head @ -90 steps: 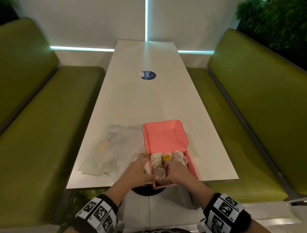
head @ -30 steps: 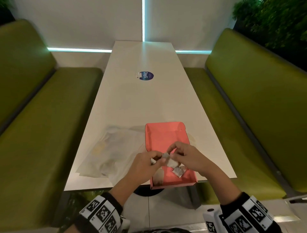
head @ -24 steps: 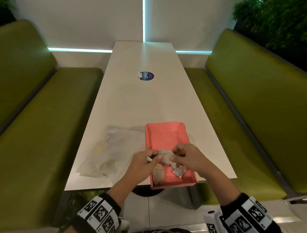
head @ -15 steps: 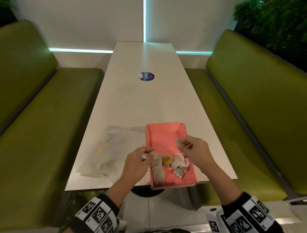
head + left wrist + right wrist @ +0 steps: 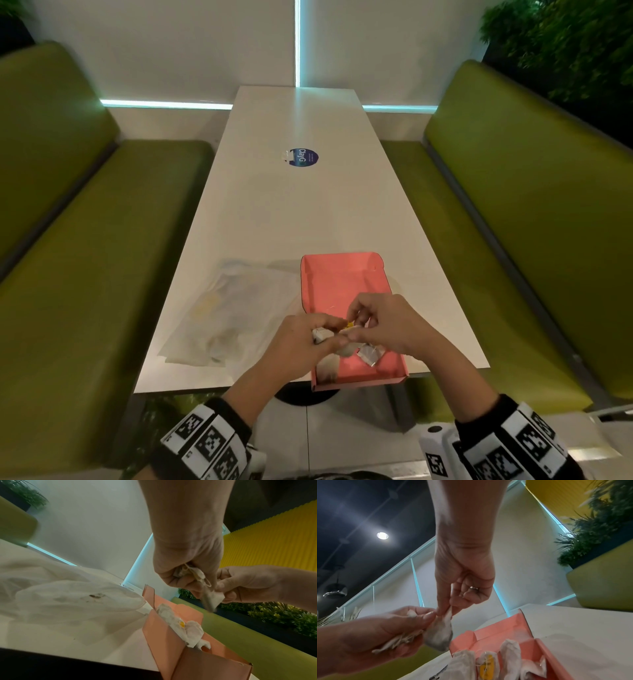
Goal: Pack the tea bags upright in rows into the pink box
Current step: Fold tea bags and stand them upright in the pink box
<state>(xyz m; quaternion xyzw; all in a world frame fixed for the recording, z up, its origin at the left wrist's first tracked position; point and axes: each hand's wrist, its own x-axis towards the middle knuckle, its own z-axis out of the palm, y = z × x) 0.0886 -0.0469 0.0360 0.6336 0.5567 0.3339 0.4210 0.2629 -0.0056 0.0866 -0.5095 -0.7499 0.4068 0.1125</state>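
Observation:
The open pink box (image 5: 342, 287) lies at the table's near edge, lid flat behind it. Several tea bags (image 5: 369, 354) sit in its near half; one carries a yellow tag (image 5: 485, 669). Both hands are raised together over the box. My left hand (image 5: 329, 337) grips a small bunch of tea bags (image 5: 188, 573). My right hand (image 5: 356, 320) pinches the top of a single tea bag (image 5: 440, 630) between thumb and forefinger, and it hangs right beside the bunch. The box's far half shows bare pink floor.
A crumpled clear plastic bag (image 5: 233, 318) lies on the white table (image 5: 291, 222) left of the box. A round blue sticker (image 5: 303, 157) sits farther up. Green benches (image 5: 85, 274) flank both sides. The box's front pokes slightly past the table edge.
Half a second ago the hands were apart on either side of the box. They have since come together above it, and the right hand now pinches a tea bag at the left hand's bunch.

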